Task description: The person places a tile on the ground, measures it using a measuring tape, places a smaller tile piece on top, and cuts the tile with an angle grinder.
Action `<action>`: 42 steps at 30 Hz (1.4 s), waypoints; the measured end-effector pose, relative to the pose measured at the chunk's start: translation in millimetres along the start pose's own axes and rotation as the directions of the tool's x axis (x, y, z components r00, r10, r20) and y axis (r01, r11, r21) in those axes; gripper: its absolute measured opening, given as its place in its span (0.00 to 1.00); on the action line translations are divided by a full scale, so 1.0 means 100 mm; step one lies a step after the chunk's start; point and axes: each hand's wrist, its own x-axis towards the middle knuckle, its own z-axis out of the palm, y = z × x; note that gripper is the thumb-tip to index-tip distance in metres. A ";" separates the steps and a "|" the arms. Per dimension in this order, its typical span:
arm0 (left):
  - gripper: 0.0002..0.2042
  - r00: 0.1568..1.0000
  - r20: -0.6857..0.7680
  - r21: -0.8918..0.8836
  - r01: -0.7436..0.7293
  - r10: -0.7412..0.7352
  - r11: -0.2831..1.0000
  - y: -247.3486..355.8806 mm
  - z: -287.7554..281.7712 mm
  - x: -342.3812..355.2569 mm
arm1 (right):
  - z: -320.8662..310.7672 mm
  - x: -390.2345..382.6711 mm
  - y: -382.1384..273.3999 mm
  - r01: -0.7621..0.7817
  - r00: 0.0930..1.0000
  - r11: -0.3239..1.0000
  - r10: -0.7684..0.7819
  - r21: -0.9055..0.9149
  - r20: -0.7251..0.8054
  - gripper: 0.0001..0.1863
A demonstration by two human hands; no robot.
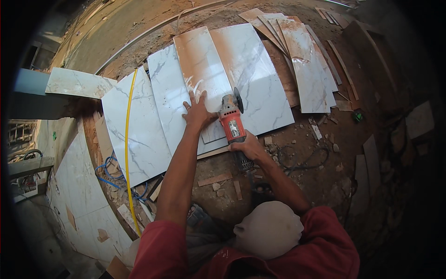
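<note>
My right hand (249, 146) is wrapped round the body of a red and black angle grinder (232, 128). Its dark disc (238, 100) stands on edge at the head, over the marbled tiles; I cannot tell whether it touches or spins. My left hand (197, 112) lies with fingers spread on a narrow marbled tile piece (200, 58), its thumb close to the grinder head. Brown dust coats the upper part of that piece. Larger white tiles lie beside it, one on the right (253, 60) and one on the left (165, 88).
Tile offcuts (309, 86) are stacked at the far right. A yellow strip (128, 139) crosses a left-hand tile (144, 158). Blue hose (109, 169), a dark cable (302, 166) and rubble lie on the dirt floor. A pale dome-shaped thing (269, 230) covers part of the near view.
</note>
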 end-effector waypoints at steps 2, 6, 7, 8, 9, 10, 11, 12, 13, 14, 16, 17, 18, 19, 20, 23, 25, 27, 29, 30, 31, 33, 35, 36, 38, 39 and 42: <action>0.52 0.999 -0.035 0.034 -0.002 0.003 0.999 0.00 0.01 0.00 | 0.00 0.00 0.02 -0.004 1.000 1.000 0.004 -0.005 -0.006 0.37; 0.52 0.999 -0.033 0.035 -0.002 0.003 0.999 0.00 0.02 0.00 | 0.00 -0.02 0.04 0.010 1.000 1.000 -0.010 -0.009 -0.015 0.36; 0.52 0.999 -0.040 0.033 -0.005 0.006 0.999 -0.02 0.03 0.01 | 0.01 -0.02 0.04 0.011 1.000 1.000 -0.011 -0.010 -0.013 0.36; 0.52 0.999 -0.046 0.031 -0.010 0.012 0.999 -0.02 0.03 0.00 | 0.01 -0.02 0.05 0.012 1.000 1.000 -0.012 -0.012 -0.005 0.36; 0.52 0.999 -0.048 0.031 -0.010 0.011 0.999 -0.02 0.02 0.00 | 0.01 -0.02 0.06 0.013 1.000 1.000 -0.013 -0.014 0.004 0.36; 0.52 0.999 -0.045 0.033 -0.008 0.010 0.999 -0.02 0.02 0.00 | 0.01 -0.01 0.07 0.015 1.000 1.000 -0.015 -0.015 0.005 0.36; 0.52 0.999 -0.041 0.036 -0.008 0.010 0.999 0.00 0.01 -0.01 | 0.00 -0.02 0.08 0.025 1.000 1.000 -0.025 -0.005 0.008 0.36; 0.52 0.999 -0.042 0.035 -0.009 0.011 0.999 0.03 -0.01 -0.02 | 0.00 -0.02 0.09 0.035 0.999 0.999 -0.035 0.004 0.011 0.36; 0.52 1.000 -0.014 0.020 -0.005 0.006 1.000 0.05 -0.03 -0.04 | 0.00 -0.02 0.10 0.036 0.999 0.999 -0.036 0.003 0.010 0.36; 0.52 1.000 0.012 0.006 0.001 -0.001 1.000 0.05 -0.04 -0.04 | 0.00 -0.03 0.09 0.031 0.999 0.999 -0.031 0.018 0.014 0.36; 0.52 1.000 0.012 0.003 0.001 -0.002 1.000 0.05 -0.05 -0.06 | 0.00 -0.04 0.09 0.028 0.999 0.999 -0.028 0.031 0.017 0.36; 0.52 1.000 0.013 0.001 0.002 -0.002 1.000 0.05 -0.05 -0.06 | 0.00 -0.05 0.07 0.027 1.000 1.000 -0.027 0.015 0.016 0.36; 0.52 1.000 0.010 0.000 0.002 -0.002 1.000 0.04 -0.05 -0.05 | 0.00 -0.06 0.06 0.026 1.000 1.000 -0.026 -0.001 0.015 0.36; 0.52 1.000 0.010 0.004 0.003 -0.003 1.000 0.04 -0.05 -0.05 | 0.00 -0.08 0.05 0.028 1.000 1.000 -0.028 -0.004 0.015 0.36; 0.52 1.000 0.009 0.008 0.004 -0.004 1.000 0.04 -0.05 -0.05 | 0.00 -0.09 0.04 0.021 1.000 1.000 -0.021 0.007 0.005 0.36; 0.52 1.000 0.011 0.005 0.004 -0.004 1.000 0.04 -0.04 -0.07 | 0.01 -0.09 0.02 0.021 1.000 0.999 -0.021 0.028 -0.001 0.36; 0.52 1.000 0.014 0.015 0.015 -0.015 1.000 0.04 -0.05 -0.08 | 0.01 -0.10 0.03 0.028 1.000 0.999 -0.029 0.044 0.011 0.36; 0.52 1.000 0.003 0.008 0.022 -0.022 1.000 0.04 -0.08 -0.08 | 0.00 -0.13 0.00 0.023 1.000 0.993 -0.024 0.119 0.014 0.36; 0.52 0.999 0.029 0.014 0.025 -0.025 1.000 0.05 -0.09 -0.10 | -0.05 -0.15 -0.04 0.065 0.998 0.988 -0.067 0.140 0.006 0.36; 0.53 0.999 0.035 0.016 0.027 -0.027 1.000 0.07 -0.10 -0.10 | -0.08 -0.16 -0.07 0.100 0.995 0.980 -0.100 0.169 -0.009 0.35; 0.53 0.999 0.022 0.007 0.029 -0.029 1.000 0.06 -0.11 -0.11 | -0.13 -0.18 -0.09 0.111 0.994 0.981 -0.111 0.159 -0.005 0.35; 0.53 1.000 0.019 0.007 0.022 -0.022 1.000 0.04 -0.09 -0.10 | -0.24 -0.23 -0.20 0.156 0.987 0.951 -0.161 0.267 -0.002 0.35; 0.54 1.000 -0.014 -0.061 0.016 -0.016 0.998 0.04 -0.04 -0.13 | -0.45 -0.37 -0.35 0.183 0.983 0.948 -0.184 0.261 -0.020 0.34; 0.54 0.999 -0.034 -0.063 -0.004 0.002 0.998 0.00 0.01 -0.13 | -0.55 -0.44 -0.41 0.192 0.981 0.943 -0.186 0.271 -0.048 0.34; 0.53 0.995 -0.092 -0.052 -0.053 0.048 0.997 -0.06 0.09 -0.07 | -0.76 -0.51 -0.40 0.227 0.972 0.938 -0.199 0.262 -0.129 0.33; 0.53 0.994 -0.101 -0.053 -0.048 0.042 0.997 -0.18 0.14 0.04 | -0.83 -0.54 -0.38 0.231 0.971 0.937 -0.206 0.261 -0.122 0.33; 0.42 0.917 -0.372 -0.058 -0.176 0.142 0.983 -0.35 0.28 0.33 | -1.08 -0.66 -0.31 0.248 0.958 0.936 -0.199 0.249 -0.206 0.33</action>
